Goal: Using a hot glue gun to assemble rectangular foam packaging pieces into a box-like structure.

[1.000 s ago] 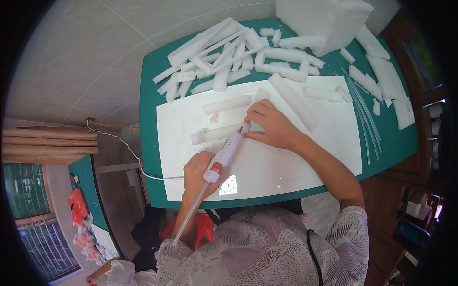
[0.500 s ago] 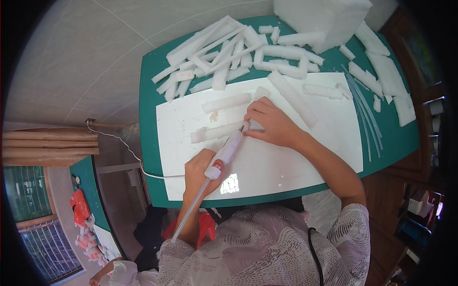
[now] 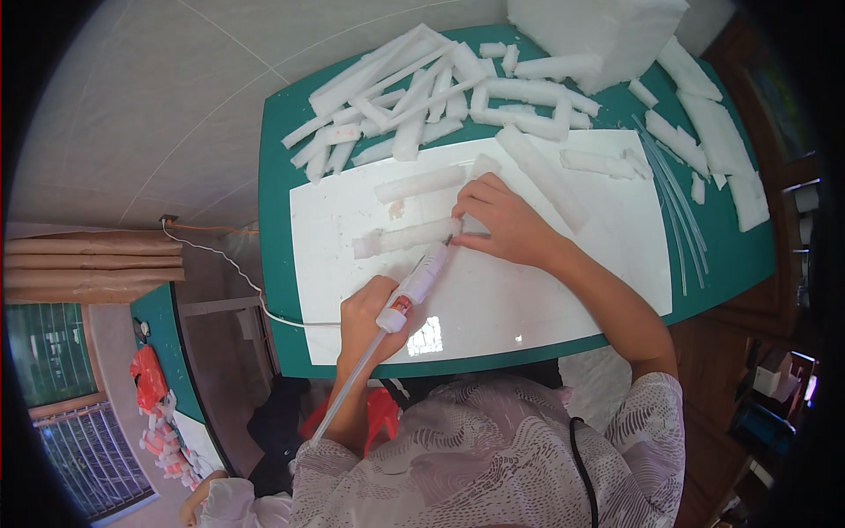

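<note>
My left hand (image 3: 367,319) is wrapped round a pale lilac-white glue gun (image 3: 417,286), a long clear glue stick (image 3: 352,383) trailing out of its back end. The gun's nozzle points away from me and meets the right end of a white foam strip (image 3: 409,236) lying on the white board. That same end is between the thumb and fingers of my right hand (image 3: 503,222); the exact contact is partly hidden. Just beyond lie a second foam strip (image 3: 421,185) and a short foam piece (image 3: 485,165). A longer strip (image 3: 541,179) slants behind my right hand.
The glossy white board (image 3: 563,304) covers much of a green table (image 3: 278,238). Foam strips and frames (image 3: 409,132) are heaped at the back, beside a large white foam block (image 3: 603,40). Clear glue sticks (image 3: 676,202) lie right. A white cord (image 3: 299,326) crosses the left edge.
Both hands stay nearly in place. The nozzle has shifted slightly toward the near side of the strip's end, and more of that end shows between my right thumb and fingers.
</note>
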Motion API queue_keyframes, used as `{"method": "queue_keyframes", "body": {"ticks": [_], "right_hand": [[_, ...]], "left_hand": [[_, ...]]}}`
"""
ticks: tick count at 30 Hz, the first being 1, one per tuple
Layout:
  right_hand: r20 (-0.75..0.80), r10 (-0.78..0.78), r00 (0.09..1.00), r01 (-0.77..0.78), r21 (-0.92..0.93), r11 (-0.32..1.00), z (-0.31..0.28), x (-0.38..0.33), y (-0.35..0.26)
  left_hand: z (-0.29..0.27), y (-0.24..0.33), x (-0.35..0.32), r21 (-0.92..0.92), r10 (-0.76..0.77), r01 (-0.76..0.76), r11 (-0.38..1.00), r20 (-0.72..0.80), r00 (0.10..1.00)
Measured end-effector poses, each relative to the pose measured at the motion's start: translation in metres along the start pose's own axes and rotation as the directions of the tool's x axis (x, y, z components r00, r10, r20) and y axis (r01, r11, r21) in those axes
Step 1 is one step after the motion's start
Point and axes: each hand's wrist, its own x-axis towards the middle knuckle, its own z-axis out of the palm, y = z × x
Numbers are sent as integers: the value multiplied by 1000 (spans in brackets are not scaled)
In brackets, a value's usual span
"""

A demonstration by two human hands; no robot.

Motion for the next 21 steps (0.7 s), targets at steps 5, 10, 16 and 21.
{"method": "queue_keyframes", "body": {"ticks": [5, 10, 16, 21], "right_hand": [[1, 6, 1000, -6, -13, 1000, 1, -1, 0], [-9, 13, 1000, -13, 23, 1000, 0, -4, 3], [-4, 40, 999, -40, 32, 999, -1, 0, -1], [-5, 41, 999, -41, 2, 999, -1, -1, -1]], "left_hand": [[-11, 3, -10, -47, -103, 105, 993, 46, 994], [-30, -11, -37, -61, -117, 122, 991, 72, 991], [-64, -33, -63, 72, -188, 190, 979, -41, 981], [-69, -75, -32, 92, -167, 183, 979, -159, 973]]}}
